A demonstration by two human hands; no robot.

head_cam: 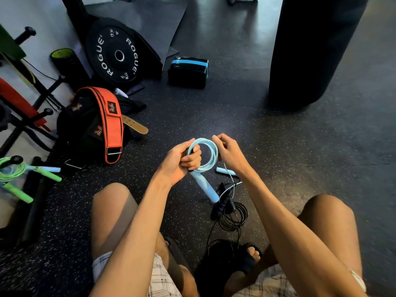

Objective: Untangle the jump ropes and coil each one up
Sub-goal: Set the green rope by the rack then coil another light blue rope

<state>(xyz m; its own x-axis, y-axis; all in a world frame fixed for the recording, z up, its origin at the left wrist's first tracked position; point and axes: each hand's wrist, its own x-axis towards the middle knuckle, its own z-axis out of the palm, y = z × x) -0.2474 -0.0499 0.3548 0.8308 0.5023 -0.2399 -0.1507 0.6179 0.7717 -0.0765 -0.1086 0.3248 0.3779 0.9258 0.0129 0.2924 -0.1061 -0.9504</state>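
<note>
**Blue rope looped in both hands**

Black rope [232,215] lies coiled on the floor [300,146] at 6 o'clock. Just beyond, the left hand [184,161] has its grip curled round the blue rope [211,151], handle [204,185] dangling. The right hand [229,153] pinches the loop's 3 o'clock side. Green rope [12,172] sits at 9 o'clock.

Speckled rubber floor [278,146]: black rope coil [233,217], green rope [10,172], orange belt [112,125], blue-black box [188,71], perhaps pouch.

Pale blue rope [205,153], green rope [12,171], black rope [232,215], orange belt [112,125], plaid shorts [158,275]
</note>
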